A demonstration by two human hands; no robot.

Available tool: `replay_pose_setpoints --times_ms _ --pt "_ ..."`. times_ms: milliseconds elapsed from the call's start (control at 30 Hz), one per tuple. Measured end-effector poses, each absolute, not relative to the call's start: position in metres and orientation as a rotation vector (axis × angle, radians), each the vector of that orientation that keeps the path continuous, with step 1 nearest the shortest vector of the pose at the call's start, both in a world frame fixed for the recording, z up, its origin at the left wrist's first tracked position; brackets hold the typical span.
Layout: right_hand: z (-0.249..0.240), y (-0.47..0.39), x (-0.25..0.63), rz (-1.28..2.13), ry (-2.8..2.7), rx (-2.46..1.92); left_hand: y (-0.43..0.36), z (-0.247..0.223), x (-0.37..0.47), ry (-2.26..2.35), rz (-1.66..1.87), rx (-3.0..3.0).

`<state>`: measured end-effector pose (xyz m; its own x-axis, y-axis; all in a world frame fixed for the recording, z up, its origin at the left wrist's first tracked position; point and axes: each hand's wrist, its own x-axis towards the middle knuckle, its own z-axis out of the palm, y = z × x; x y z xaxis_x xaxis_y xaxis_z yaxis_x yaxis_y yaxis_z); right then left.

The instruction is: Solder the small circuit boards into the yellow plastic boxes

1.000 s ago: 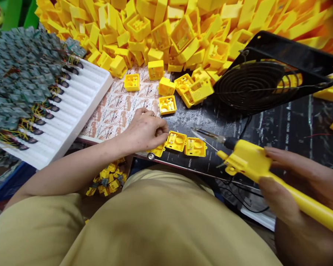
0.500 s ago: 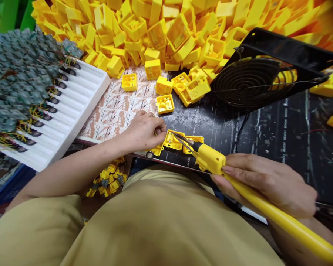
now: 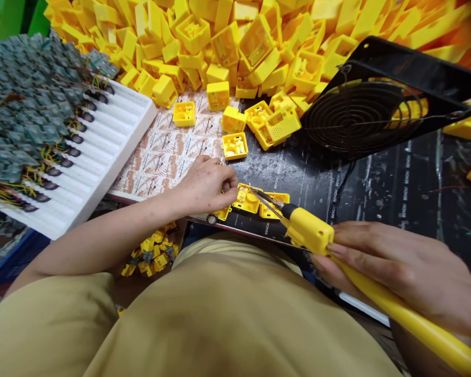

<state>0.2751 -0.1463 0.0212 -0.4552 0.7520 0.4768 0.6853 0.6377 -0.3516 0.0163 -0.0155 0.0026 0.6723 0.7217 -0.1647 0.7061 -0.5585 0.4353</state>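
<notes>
My right hand [image 3: 400, 272] is wrapped around the yellow handle of a soldering iron [image 3: 310, 230]. Its thin metal tip and a second thin rod reach left over small open yellow plastic housings. My left hand [image 3: 210, 183] is closed, thumb and fingers pinched at the left edge of the middle housing [image 3: 246, 200]; what lies between the fingertips is hidden. Below those fingers, another yellow housing piece [image 3: 223, 213] shows in part, with a small round dark-rimmed part [image 3: 212, 219] at its left. A third housing [image 3: 277, 201] lies beneath the iron's tip.
Behind the hands is a large heap of yellow housings [image 3: 220, 47], with several loose ones in front. A black fan [image 3: 361, 110] stands at right. At left, a white foam tray [image 3: 121, 118] carries many grey-green boards with wires. More yellow pieces [image 3: 153, 251] sit below the table edge.
My right hand and the soldering iron have shifted right, drawing the tip slightly back across the middle housing. My left hand stays nearly in place.
</notes>
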Motion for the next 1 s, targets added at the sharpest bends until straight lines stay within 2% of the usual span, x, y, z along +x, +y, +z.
replay_pose_setpoints --times_ms 233,433,1000 --pt "0.017 -0.14 0.265 0.171 -2.254 -1.142 -0.016 0.004 0.017 1.106 0.027 2.417" --pt "0.015 -0.136 0.265 0.152 -2.235 -0.979 -0.016 0.004 0.017 1.1 0.022 2.411" --pt "0.011 -0.144 0.278 0.228 -2.056 -1.249 -0.016 0.004 0.015 1.084 0.038 2.429"
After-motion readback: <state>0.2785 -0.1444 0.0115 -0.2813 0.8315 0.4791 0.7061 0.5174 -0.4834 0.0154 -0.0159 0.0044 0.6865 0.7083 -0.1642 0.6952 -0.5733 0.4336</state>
